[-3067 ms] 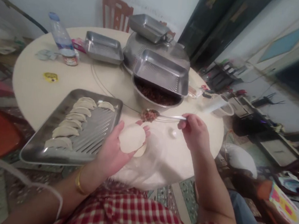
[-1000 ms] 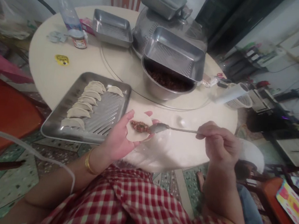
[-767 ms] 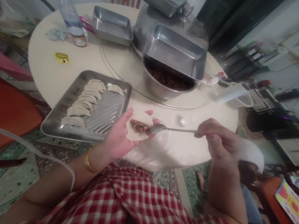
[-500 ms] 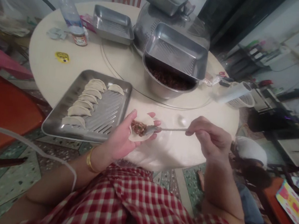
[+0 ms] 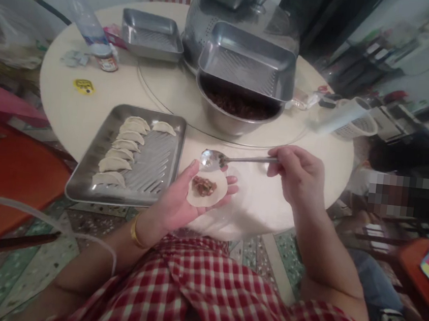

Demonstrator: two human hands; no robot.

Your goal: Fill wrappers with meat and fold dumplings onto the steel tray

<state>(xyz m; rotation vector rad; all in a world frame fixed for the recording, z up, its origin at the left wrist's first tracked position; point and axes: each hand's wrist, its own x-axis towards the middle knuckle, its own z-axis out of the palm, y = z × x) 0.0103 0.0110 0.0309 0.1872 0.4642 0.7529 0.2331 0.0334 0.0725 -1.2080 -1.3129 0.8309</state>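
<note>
My left hand (image 5: 177,202) cradles a round white dumpling wrapper (image 5: 214,195) with a lump of minced meat filling (image 5: 203,186) in its middle; the fingers curl up around it. My right hand (image 5: 299,177) pinches the handle of a metal spoon (image 5: 233,158), whose empty bowl hovers just above the wrapper's far edge. Behind the spoon stands a steel bowl of dark meat filling (image 5: 239,109), partly covered by a tilted steel tray (image 5: 248,62). To the left, a flat steel tray (image 5: 152,167) carries several folded dumplings (image 5: 124,148) in a row.
A round cream table (image 5: 89,116) holds another steel tray (image 5: 151,34), a steel pot (image 5: 230,14), a plastic bottle (image 5: 80,11), a small jar (image 5: 104,59) and a white basket (image 5: 360,124). An orange chair (image 5: 1,179) stands left. Another person sits low at the right.
The spoon brought meat from the bowl side onto the wrapper, pressed it there, then lifted off empty toward the far edge. The camera view shifted slightly.
</note>
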